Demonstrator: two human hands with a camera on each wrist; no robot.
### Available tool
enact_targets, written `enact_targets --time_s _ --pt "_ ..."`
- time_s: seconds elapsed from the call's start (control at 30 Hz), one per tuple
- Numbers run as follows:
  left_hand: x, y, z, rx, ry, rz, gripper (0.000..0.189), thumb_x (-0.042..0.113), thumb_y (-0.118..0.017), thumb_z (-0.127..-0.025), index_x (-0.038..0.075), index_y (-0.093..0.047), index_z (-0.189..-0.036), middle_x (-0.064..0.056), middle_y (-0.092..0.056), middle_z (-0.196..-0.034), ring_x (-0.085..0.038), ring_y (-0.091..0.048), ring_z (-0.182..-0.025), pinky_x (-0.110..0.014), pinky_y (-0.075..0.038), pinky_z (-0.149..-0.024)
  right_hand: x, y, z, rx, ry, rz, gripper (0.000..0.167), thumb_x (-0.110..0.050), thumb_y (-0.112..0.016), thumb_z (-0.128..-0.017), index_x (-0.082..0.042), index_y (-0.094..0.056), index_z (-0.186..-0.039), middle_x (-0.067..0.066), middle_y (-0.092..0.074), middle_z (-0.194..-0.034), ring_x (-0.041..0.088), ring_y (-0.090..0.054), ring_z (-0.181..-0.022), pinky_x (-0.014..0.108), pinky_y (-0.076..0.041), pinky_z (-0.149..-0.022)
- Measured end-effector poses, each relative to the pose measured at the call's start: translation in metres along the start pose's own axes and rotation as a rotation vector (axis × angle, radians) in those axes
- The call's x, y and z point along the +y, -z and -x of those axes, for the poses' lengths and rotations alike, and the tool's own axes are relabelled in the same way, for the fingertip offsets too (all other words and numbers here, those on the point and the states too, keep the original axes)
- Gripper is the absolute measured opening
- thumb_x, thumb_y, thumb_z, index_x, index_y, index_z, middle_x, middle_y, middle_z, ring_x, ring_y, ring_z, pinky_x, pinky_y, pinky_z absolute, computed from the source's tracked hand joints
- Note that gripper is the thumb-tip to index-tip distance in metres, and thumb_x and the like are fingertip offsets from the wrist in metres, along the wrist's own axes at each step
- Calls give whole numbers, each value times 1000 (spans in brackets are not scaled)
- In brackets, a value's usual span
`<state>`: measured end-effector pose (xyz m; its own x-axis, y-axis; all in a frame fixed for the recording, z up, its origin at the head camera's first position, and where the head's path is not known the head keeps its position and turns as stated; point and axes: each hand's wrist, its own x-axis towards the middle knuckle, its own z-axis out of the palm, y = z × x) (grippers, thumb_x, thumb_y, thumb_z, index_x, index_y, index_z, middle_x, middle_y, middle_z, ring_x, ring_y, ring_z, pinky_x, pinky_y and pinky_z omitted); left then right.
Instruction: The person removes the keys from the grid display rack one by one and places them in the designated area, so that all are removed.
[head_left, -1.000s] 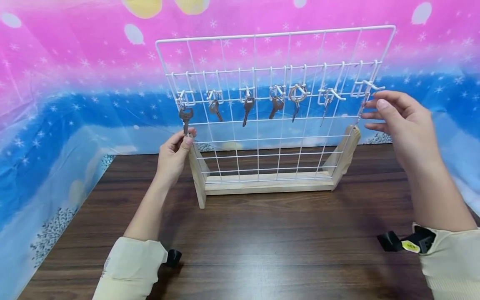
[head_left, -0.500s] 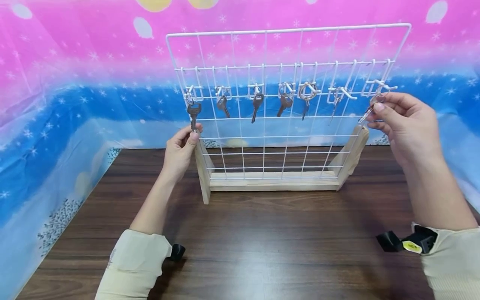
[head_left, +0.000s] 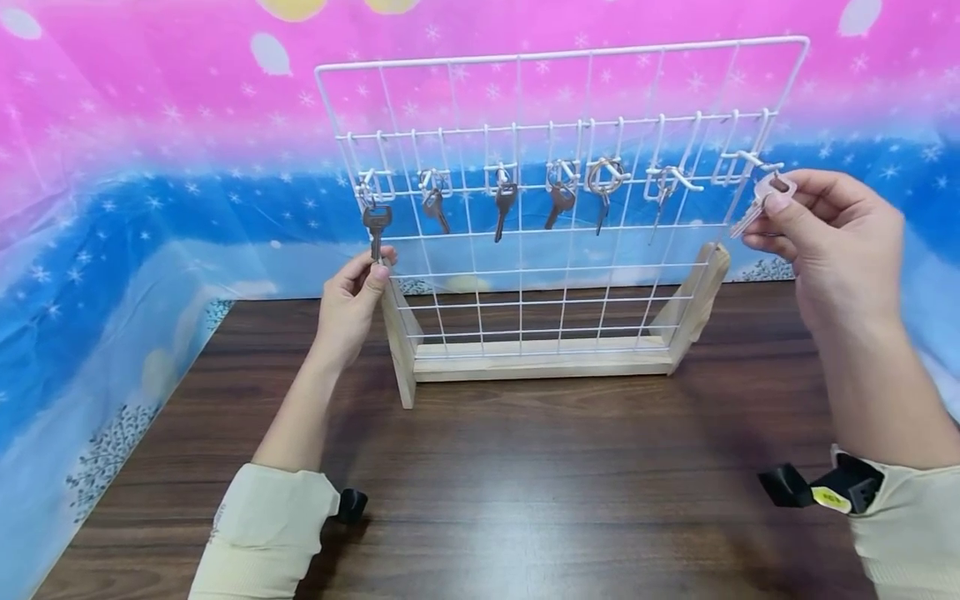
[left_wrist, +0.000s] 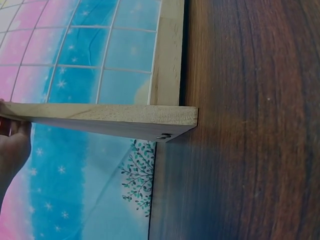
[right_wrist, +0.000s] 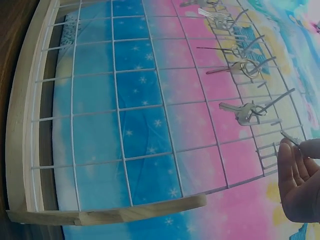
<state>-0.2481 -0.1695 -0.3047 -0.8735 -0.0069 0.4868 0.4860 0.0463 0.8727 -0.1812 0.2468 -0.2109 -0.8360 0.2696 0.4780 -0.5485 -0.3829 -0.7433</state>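
A white wire grid (head_left: 546,57) stands upright in a pale wooden stand (head_left: 540,367), with several keys on rings hanging from its row of hooks. My left hand (head_left: 345,308) grips the top of the stand's left side post (left_wrist: 125,114), just below the leftmost key (head_left: 377,221). At the other end, my right hand (head_left: 851,242) pinches a silver key (head_left: 776,193) between thumb and fingers. That key is close to the tip of the far right hook (head_left: 750,158); whether its ring still touches the hook I cannot tell.
The stand rests on a dark wood table (head_left: 525,483). Behind it hangs a pink and blue snowflake cloth (head_left: 187,150), which also runs along the left side. The stand's right side post (head_left: 701,292) is below my right hand.
The key hung from the far right hook with my right fingers beside it; now the hand pinches it, turned and drawn rightward to the hook's tip. My left hand keeps its grip.
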Motion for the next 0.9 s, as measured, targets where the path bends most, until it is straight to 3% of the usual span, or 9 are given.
enact_targets --time_s 0.2,0.5,0.77,0.9 --pt "1 2 -1 -15 6 -1 42 21 -56 -92 -8 -53 -123 -4 -61 -112 -14 -52 -102 -22 -41 -80 -10 -3 2 8 105 171 22 5 -70 -78 15 -63 -96 15 -63 -77 20 -62 -55 26 -51 -57" --pt "0 4 -1 -12 12 -7 41 20 -56 -92 -7 -53 -123 -4 -61 -112 -12 -52 -102 -22 -42 -80 -27 6 -1 -110 126 181 20 5 -63 -83 17 -61 -100 15 -63 -81 19 -62 -61 21 -51 -61" --pt "1 2 0 -21 4 3 44 21 -58 -90 -8 -53 -122 -19 -56 -118 -14 -52 -103 -22 -42 -78 -28 47 12 -183 132 213 16 9 -54 -88 12 -62 -101 11 -65 -77 14 -63 -61 17 -50 -58" --pt "2 0 0 -26 -1 6 45 22 -58 -90 -9 -53 -122 -8 -60 -113 -17 -52 -103 -22 -41 -76 -26 80 20 -199 113 329 16 5 -52 -91 3 -65 -100 5 -65 -77 8 -62 -61 14 -48 -57"
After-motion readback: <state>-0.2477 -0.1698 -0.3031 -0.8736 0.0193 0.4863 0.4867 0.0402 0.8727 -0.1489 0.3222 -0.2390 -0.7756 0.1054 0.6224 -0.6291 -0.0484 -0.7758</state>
